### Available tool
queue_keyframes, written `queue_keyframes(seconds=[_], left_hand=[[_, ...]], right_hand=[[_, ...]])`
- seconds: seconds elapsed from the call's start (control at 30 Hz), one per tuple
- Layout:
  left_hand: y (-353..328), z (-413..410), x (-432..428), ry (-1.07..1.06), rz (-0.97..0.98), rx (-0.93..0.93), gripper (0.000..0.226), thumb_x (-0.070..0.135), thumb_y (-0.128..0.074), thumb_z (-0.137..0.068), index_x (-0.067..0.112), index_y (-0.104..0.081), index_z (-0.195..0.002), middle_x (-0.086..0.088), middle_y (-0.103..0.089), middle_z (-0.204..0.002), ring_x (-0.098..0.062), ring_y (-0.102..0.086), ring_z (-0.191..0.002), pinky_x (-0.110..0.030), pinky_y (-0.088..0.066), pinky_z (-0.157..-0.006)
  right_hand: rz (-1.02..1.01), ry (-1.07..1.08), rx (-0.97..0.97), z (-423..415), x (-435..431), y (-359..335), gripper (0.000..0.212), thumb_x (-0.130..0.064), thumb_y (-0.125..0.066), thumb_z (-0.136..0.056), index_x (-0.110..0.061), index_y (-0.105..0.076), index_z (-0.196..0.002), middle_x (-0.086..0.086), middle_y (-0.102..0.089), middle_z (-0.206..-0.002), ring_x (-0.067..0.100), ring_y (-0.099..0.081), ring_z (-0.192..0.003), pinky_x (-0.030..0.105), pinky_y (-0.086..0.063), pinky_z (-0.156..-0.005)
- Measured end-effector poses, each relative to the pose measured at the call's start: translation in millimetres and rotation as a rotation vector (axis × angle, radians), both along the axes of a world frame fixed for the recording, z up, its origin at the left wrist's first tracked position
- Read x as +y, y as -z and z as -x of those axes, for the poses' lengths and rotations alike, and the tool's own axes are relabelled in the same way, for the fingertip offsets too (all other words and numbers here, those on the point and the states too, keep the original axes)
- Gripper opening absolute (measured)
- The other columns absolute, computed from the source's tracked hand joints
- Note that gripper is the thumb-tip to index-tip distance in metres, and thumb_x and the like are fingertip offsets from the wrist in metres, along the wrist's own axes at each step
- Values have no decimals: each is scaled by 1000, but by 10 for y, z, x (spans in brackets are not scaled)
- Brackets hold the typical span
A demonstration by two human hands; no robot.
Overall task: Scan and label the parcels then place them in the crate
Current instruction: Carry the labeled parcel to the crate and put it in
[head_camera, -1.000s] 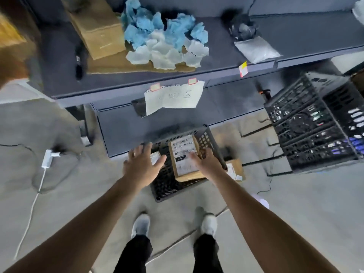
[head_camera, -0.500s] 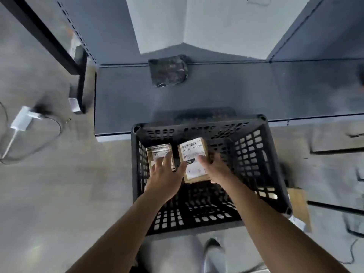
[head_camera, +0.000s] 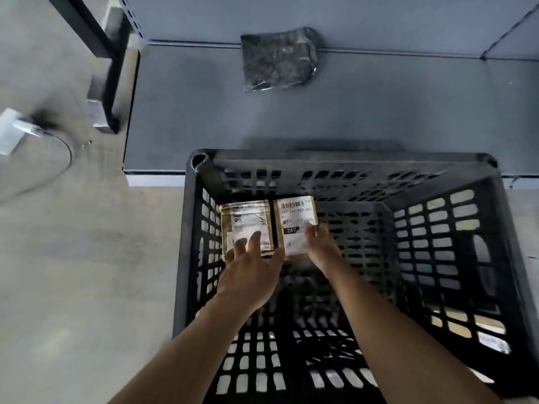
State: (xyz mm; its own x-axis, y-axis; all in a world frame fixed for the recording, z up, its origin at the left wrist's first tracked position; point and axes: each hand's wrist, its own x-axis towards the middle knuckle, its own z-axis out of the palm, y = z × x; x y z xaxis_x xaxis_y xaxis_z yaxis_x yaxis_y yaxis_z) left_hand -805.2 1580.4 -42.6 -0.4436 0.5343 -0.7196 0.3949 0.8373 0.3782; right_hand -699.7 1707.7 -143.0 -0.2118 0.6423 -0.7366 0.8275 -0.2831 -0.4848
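A black slotted plastic crate stands on the floor below me. Two brown cardboard parcels lie side by side in its far left corner. The right parcel carries a white barcode label marked 247, and my right hand holds its near right edge. The left parcel is taped and labelled. My left hand hovers over its near end with fingers spread, fingertips at or just above the parcel's top.
A grey low shelf runs behind the crate, with a black plastic bag lying on it. A shelf upright stands at the left. A white plug and cable lie on the concrete floor.
I have bent down from the upper shelf to the crate. The labelled parcel went down with my right hand into the crate, beside the other parcel. My left hand followed it in.
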Motion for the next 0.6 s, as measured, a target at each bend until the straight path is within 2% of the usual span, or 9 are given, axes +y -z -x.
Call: queue_keyframes(seconds=[0.07,0.1,0.23,0.47,0.6], left_hand=[[-84,-39,-27,33,10,38,71,66,-28,-93,32,-7,-152,-3,-11,-159,-33,-16,-145,-51,-32,-108],[-168,-62,-39,46,24,56,72,67,-27,-93,32,-6,-153,-3,-10,-159,-32,-15,-146,-52,-32,-109],[-774,-178,-55,79,42,66,75,69,-25,-92,30,-4,-153,-3,-8,-160,-33,-10,-147,-55,-30,-110],[-2759,-107,-172,141,26,270,72,68,-28,-92,28,-14,-151,-6,-20,-155,-31,-22,-141,-54,-35,-107],[-3989,-73,-441,77,-3,309,70,66,-31,-93,28,-15,-150,-5,-17,-157,-31,-18,-143,-54,-32,-109]], right_hand=[[16,-34,26,-7,18,-140,63,-53,-30,-103,-7,-33,-146,18,-43,-147,35,-50,-128,44,-43,-103],[11,-32,27,-4,23,-268,65,-52,-32,-103,-9,-28,-151,17,-38,-152,35,-46,-133,42,-40,-106],[14,-44,18,-64,14,-1123,70,-55,-37,-101,-18,-16,-157,11,-25,-162,31,-31,-145,42,-29,-113],[-90,-213,39,-324,-55,-3559,80,-58,-55,-93,-24,-20,-156,7,-29,-160,25,-31,-145,39,-29,-114],[-206,-396,26,-273,-263,-4938,80,-63,-53,-91,-28,-20,-155,7,-29,-158,25,-30,-145,45,-32,-115]])
